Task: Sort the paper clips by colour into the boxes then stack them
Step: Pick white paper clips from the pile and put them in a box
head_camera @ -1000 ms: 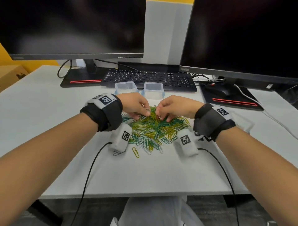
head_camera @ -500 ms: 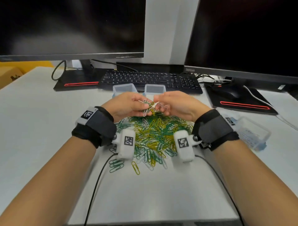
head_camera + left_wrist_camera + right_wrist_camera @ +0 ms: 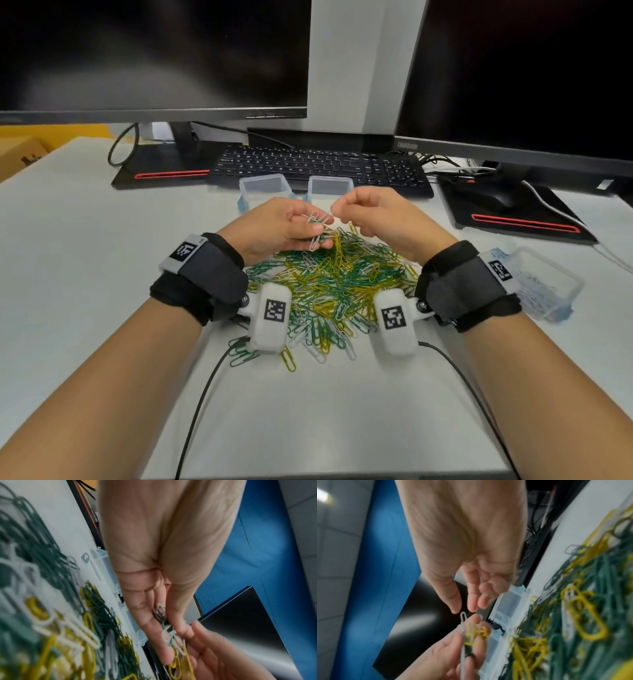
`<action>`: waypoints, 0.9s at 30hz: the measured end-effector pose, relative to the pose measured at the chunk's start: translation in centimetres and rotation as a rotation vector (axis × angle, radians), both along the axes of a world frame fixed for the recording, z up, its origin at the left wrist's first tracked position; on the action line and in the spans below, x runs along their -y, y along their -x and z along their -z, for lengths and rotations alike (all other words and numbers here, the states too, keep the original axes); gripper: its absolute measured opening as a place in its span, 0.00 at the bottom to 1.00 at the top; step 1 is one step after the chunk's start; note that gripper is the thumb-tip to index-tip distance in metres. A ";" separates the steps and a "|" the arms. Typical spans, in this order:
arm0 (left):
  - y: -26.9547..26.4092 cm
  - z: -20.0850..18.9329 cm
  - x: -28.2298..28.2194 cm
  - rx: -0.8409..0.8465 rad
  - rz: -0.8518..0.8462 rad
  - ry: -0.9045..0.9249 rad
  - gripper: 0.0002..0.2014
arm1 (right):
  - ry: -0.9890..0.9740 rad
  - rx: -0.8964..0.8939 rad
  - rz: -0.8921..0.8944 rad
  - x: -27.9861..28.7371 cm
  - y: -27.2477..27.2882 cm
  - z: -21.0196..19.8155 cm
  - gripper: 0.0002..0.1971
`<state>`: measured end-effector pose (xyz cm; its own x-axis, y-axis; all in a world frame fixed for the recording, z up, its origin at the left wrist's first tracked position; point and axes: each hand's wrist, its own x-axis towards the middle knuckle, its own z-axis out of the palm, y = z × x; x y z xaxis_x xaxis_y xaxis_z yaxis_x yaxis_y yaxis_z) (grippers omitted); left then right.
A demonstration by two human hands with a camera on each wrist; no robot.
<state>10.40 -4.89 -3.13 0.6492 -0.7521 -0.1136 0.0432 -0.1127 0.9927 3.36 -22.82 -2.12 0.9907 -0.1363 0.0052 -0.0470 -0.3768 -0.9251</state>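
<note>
A mixed pile of green, yellow and white paper clips point(image 3: 329, 284) lies on the white desk between my wrists. Above its far edge my left hand point(image 3: 317, 234) grips a small tangled bunch of clips point(image 3: 317, 226), white, green and yellow; the left wrist view shows this bunch point(image 3: 169, 635) between thumb and fingers. My right hand point(image 3: 337, 212) has its thumb and forefinger at the end of a white clip point(image 3: 463, 615) sticking out of that bunch. Two empty clear boxes point(image 3: 265, 186) point(image 3: 330, 187) stand just beyond the hands.
A clear box point(image 3: 548, 284) holding pale blue clips lies right of my right wrist. A black keyboard point(image 3: 318, 166), two monitors and a mouse point(image 3: 493, 200) on its pad line the back. Wrist-camera cables point(image 3: 202, 404) trail toward the desk's near edge.
Both hands have risen from the pile, where the fingers were digging a second ago. The left hand now holds a lifted bunch and the right hand picks at a white clip in it.
</note>
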 end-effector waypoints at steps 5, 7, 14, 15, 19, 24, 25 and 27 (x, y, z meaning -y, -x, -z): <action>0.1 0.1 0.1 -0.005 0.040 0.030 0.15 | 0.099 0.123 -0.138 -1.0 -0.2 0.5 0.06; 0.2 0.2 0.2 0.019 0.074 0.035 0.14 | 0.117 0.131 -0.151 -0.9 -0.4 0.8 0.03; 0.2 0.5 -0.1 0.004 0.082 0.036 0.16 | -0.071 0.082 -0.063 -0.9 -0.4 1.2 0.03; 0.2 0.4 -0.2 -0.007 0.064 0.047 0.16 | -0.157 0.058 -0.046 -0.9 -0.4 1.1 0.04; 0.2 0.2 -0.4 -0.042 0.021 0.104 0.16 | -0.754 -0.099 -0.078 0.1 -0.3 0.5 0.05; 0.2 -0.1 -0.4 -0.080 -0.019 0.138 0.17 | -0.855 -0.147 -0.033 0.4 -0.3 0.5 0.02; 0.2 -0.1 -0.4 -0.092 -0.025 0.146 0.17 | -0.729 -0.130 -0.010 0.1 -0.4 0.7 0.01; 0.1 0.0 -0.5 -0.100 -0.033 0.155 0.18 | -0.476 -0.071 0.023 -0.5 -0.4 1.1 0.05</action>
